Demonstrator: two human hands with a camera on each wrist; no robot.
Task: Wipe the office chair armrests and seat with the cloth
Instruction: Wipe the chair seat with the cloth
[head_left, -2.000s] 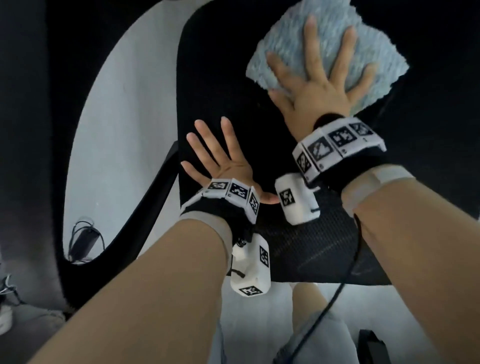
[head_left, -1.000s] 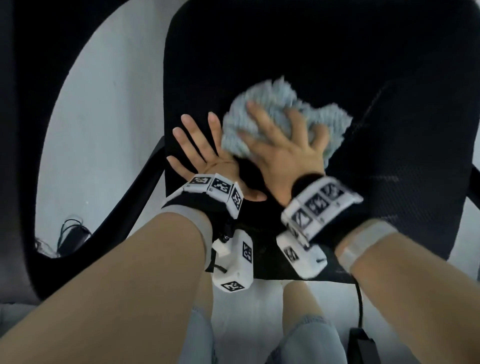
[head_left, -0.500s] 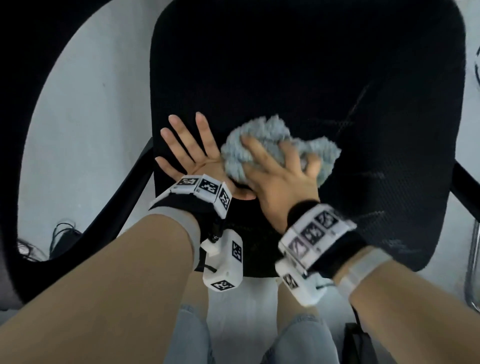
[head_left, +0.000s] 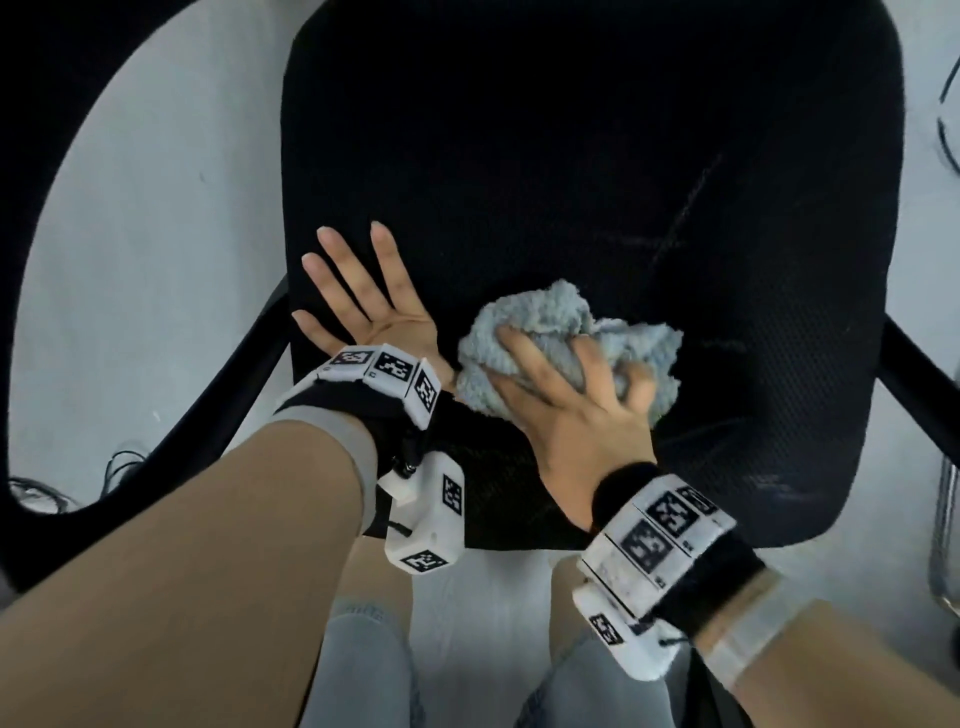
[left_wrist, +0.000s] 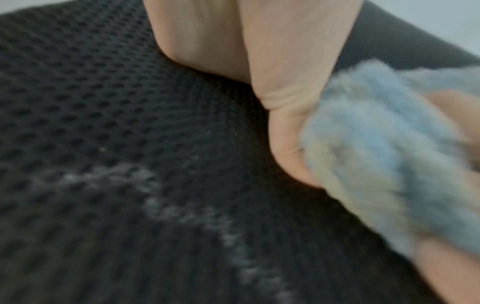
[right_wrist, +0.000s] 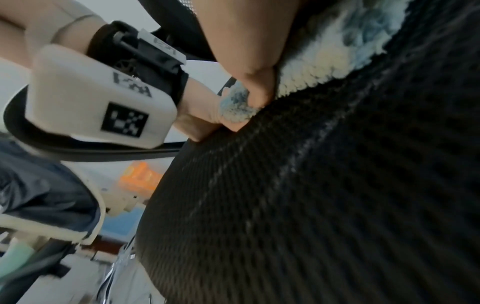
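Observation:
A fluffy light-blue cloth (head_left: 545, 332) lies bunched on the black mesh seat (head_left: 623, 156) of the office chair, near its front edge. My right hand (head_left: 566, 384) lies on top of the cloth with fingers curled into it, pressing it to the seat. My left hand (head_left: 363, 306) rests flat on the seat's front left part, fingers straight and spread, just left of the cloth. In the left wrist view the cloth (left_wrist: 376, 144) touches my left thumb on the mesh seat (left_wrist: 130, 164). The right wrist view shows the cloth (right_wrist: 324, 61) under my palm.
The black left armrest (head_left: 156, 447) curves along the left side, and part of the right armrest (head_left: 919, 374) shows at the right edge. Pale floor (head_left: 145, 234) lies around the chair. My knees (head_left: 363, 665) stand just before the seat's front edge. Cables (head_left: 31, 493) lie on the floor at left.
My right hand has dragged the cloth from the seat's back toward the front edge, and the cloth has bunched up from flat. The left hand has stayed flat on the seat.

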